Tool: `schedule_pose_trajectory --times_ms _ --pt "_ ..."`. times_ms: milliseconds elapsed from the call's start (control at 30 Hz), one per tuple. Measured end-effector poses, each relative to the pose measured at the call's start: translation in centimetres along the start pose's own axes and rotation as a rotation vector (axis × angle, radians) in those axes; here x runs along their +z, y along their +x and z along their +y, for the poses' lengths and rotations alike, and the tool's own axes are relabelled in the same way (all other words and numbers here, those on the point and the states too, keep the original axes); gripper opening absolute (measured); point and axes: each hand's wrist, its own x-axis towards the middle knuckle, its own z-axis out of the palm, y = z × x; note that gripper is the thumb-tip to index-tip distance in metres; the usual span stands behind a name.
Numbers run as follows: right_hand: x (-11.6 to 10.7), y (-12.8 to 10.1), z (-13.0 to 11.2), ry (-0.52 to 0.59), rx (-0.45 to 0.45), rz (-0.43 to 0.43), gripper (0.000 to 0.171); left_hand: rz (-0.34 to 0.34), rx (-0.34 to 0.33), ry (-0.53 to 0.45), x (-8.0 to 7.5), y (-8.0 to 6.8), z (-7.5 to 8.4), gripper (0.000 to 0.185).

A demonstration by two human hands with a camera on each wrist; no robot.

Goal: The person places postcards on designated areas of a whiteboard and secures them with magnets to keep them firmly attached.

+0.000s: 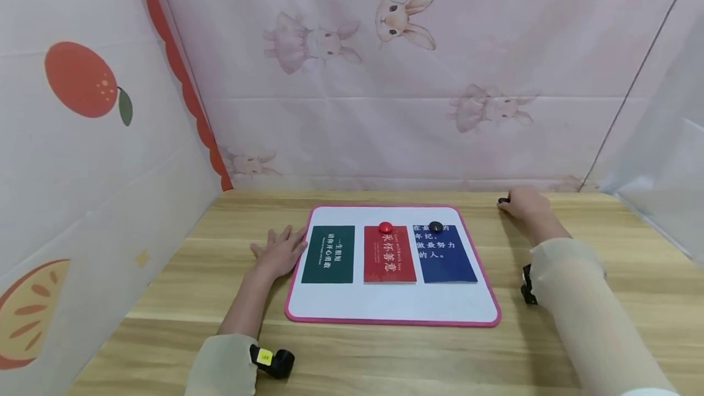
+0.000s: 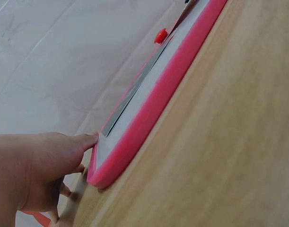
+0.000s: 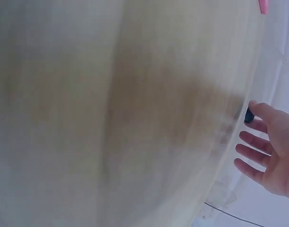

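Resting flat with fingers straight, the left hand [image 1: 280, 252] touches one pink-rimmed board [image 1: 396, 310] mid-bench carrying three cards (green, red, blue) and two magnets [image 1: 385, 227]. The right hand [image 1: 525, 203] touches a third, dark magnet [image 1: 503, 201] near the far edge, its fingers spread.

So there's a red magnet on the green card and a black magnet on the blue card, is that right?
Not quite. In the head view the red magnet sits on the red card, not the green card. The black magnet is on the blue card, as you said.
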Motion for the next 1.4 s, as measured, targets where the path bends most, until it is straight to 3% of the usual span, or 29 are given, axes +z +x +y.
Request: schedule_pose_trajectory --times_ms 133,267,767,1400 --pt "-0.8 0.1 0.0 -0.075 -0.023 0.060 0.031 0.002 -0.004 -0.011 0.0 -0.1 -0.1 0.054" --pt "-1.8 0.0 -0.1 -0.117 -0.017 0.051 0.036 0.002 -0.006 -0.017 -0.1 -0.1 0.0 0.054" --pt "-3.6 -0.8 -1.3 -0.102 -0.039 0.005 0.043 -0.002 0.001 -0.019 -0.1 -0.1 -0.2 0.054" --pt "-4.1 -1.2 -3.3 -0.076 -0.088 0.011 0.042 -0.007 0.011 -0.020 -0.3 -0.2 -0.1 0.054"
